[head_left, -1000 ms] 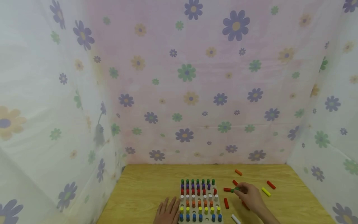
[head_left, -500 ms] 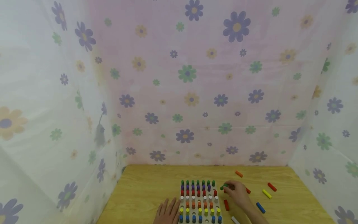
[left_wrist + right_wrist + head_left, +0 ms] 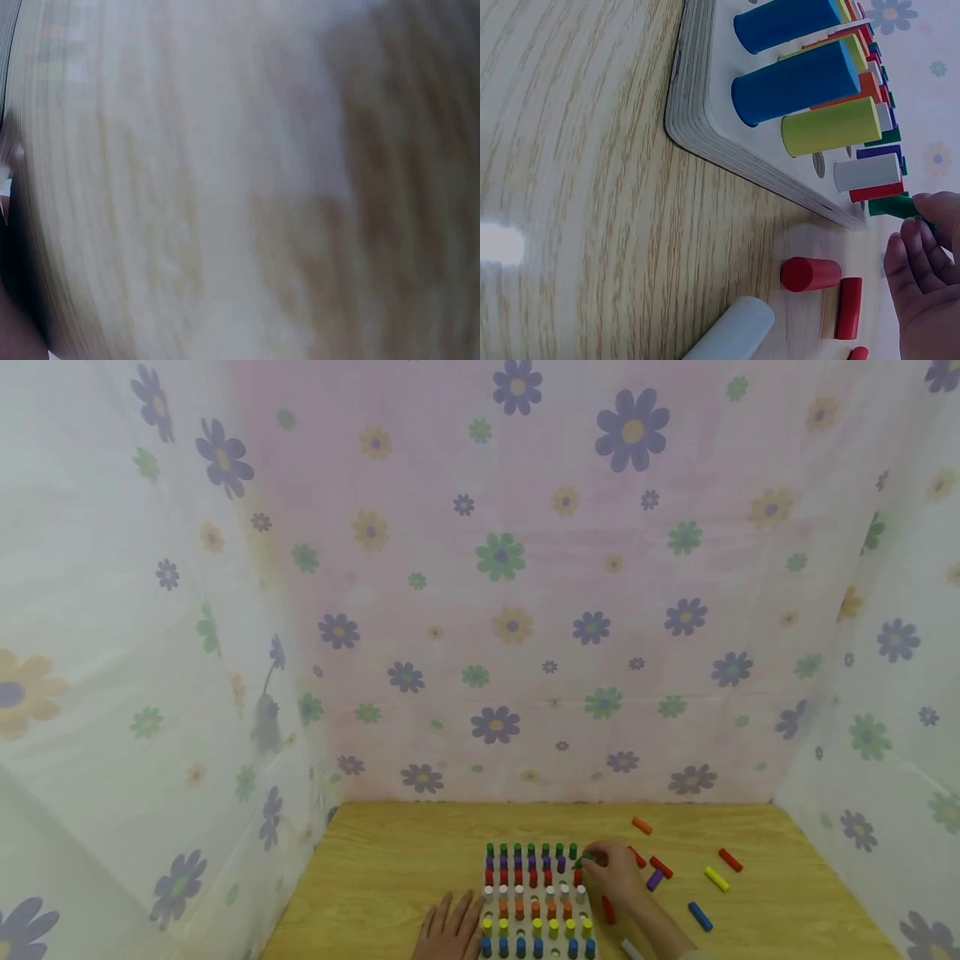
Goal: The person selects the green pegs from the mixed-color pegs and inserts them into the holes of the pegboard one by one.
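A wooden pegboard stands on the table, its colored pegs upright in rows. My right hand is at the board's far right edge and pinches a green peg between thumb and fingers. The peg's lower end is at the end of the purple row; I cannot tell whether it sits in a hole. Flat on the table, my left hand lies with straight fingers against the board's left side. The left wrist view is mostly blurred table surface.
Loose pegs lie right of the board: an orange peg, a yellow peg, a blue peg, a purple peg, a white peg and several red ones, one red peg farthest right. Flowered cloth encloses the table.
My right hand has moved left with the green peg, from among the loose pegs to the board's right edge. Purple and blue pegs it covered now show. My left hand has stayed still.
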`<state>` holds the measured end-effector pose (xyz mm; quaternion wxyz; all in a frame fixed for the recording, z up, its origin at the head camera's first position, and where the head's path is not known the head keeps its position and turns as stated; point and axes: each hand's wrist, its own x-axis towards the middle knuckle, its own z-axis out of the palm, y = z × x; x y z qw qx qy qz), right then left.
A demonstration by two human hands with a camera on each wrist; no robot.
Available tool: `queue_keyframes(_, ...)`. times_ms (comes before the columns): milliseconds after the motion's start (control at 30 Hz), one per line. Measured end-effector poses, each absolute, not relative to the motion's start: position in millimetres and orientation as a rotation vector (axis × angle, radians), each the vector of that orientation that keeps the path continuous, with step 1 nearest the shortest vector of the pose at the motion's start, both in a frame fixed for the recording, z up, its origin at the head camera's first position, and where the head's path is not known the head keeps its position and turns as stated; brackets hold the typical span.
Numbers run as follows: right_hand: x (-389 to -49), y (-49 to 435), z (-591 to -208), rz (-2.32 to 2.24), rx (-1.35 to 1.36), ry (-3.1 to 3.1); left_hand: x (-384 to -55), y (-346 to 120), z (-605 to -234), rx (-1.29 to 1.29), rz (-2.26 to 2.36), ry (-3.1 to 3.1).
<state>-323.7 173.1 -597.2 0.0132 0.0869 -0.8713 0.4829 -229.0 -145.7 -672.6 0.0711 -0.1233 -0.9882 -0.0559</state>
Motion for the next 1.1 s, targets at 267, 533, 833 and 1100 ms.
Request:
queue_keyframes(267, -327, 172, -598, 1.515, 0.313, -2.78, -221, -156, -674, -0.635, 0.048, -2.843)
queue_keyframes(533, -333, 171, -602, 1.458, 0.353, -2.837, -227, -150, -680, -0.552, 0.084, -2.837)
queue_keyframes(833, -336, 177, -608, 1.558, 0.509, -2.822, -218, -155, -673, -0.713, 0.23, -2.973)
queue_keyframes(1100, -335, 175, -606, 1.636, 0.524, -2.792, -222, -158, -673, -0.736, 0.29, -2.918)
